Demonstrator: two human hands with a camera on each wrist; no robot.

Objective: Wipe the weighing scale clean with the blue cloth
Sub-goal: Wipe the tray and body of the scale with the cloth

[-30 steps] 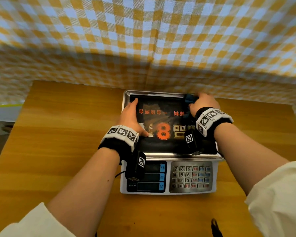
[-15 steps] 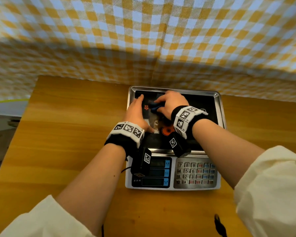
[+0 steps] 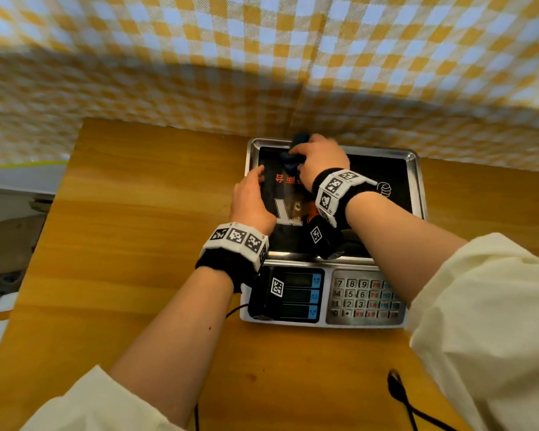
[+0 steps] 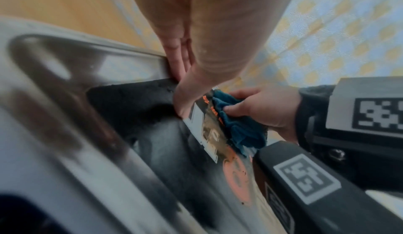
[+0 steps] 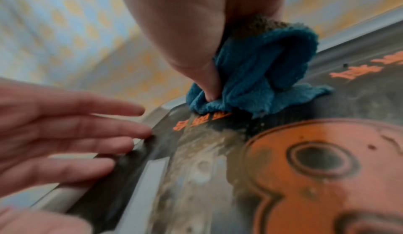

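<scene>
The scale (image 3: pixel 324 293) has a steel pan lined with a black, orange-printed mat, smeared and speckled. The right hand (image 3: pixel 319 158) grips the bunched blue cloth (image 5: pixel 257 75) at its far-left corner; beside it, the left hand (image 3: pixel 252 197) lies flat, fingers straight.

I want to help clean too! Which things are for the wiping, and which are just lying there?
For the wiping:
blue cloth, gripped by the right hand
weighing scale, steadied by the left hand

Just there:
wooden table
checked curtain
black cord
</scene>
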